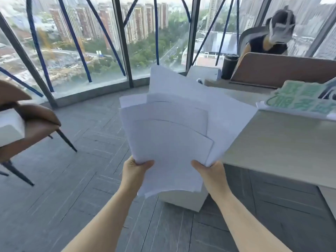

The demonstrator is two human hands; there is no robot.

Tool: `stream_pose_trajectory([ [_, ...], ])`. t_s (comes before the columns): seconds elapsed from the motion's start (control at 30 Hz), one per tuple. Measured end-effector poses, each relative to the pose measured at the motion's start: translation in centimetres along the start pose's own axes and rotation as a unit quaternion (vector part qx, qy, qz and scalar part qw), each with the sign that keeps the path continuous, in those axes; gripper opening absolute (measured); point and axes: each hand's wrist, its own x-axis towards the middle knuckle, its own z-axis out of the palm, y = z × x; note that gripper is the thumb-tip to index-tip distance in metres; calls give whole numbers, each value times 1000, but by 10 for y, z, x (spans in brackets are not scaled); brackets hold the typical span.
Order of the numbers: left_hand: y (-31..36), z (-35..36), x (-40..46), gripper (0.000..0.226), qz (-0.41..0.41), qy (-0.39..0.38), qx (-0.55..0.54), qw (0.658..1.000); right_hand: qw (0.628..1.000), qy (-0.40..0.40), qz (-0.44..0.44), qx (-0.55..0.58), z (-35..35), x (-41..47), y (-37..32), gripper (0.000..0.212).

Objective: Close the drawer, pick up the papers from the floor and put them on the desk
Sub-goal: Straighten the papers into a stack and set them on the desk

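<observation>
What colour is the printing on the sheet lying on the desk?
Green on white; the printed sheet lies on the desk, head view.

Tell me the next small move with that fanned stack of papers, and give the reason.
Probably swing the papers right and lower them onto the bare part of the desk. Both the left hand and right hand already grip the stack's bottom edge in the air, and the desk surface lies just beside it, right of the sheets.

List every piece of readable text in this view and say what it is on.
Nothing can be read.
Green and white sheet on the desk: large green characters, too blurred to read.
Papers held in both hands: no print shows.
</observation>
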Motion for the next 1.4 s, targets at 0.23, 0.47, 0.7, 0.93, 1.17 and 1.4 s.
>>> stream_pose_trajectory([
  [0.23, 89, 127, 62, 10, 72, -24, -48, 996, 989, 94, -115, 14, -62, 95, -81, 56],
  [0.47, 70, 232, 182, 17, 55, -11, -32, 998, 993, 93, -78, -6, -118, 247, -59, 30],
  [0.7, 11, 252, 240, 45, -45, -51, -2, 998, 1000, 10, 29, -2, -143, 329, 2, 42],
  [0.93, 11, 266, 283, 39, -108, -108, 35, 988, 995, -32, 80, -55, -117, 365, -4, 16],
  [1.17, 40, 272, 351, 25, -73, -95, 60, 991, 989, 40, 93, -112, -87, 409, -27, 15],
  [1.4, 20, 256, 443, 25, -131, -87, 195, 968, 977, 13, 179, -112, -29, 483, -12, 22],
])
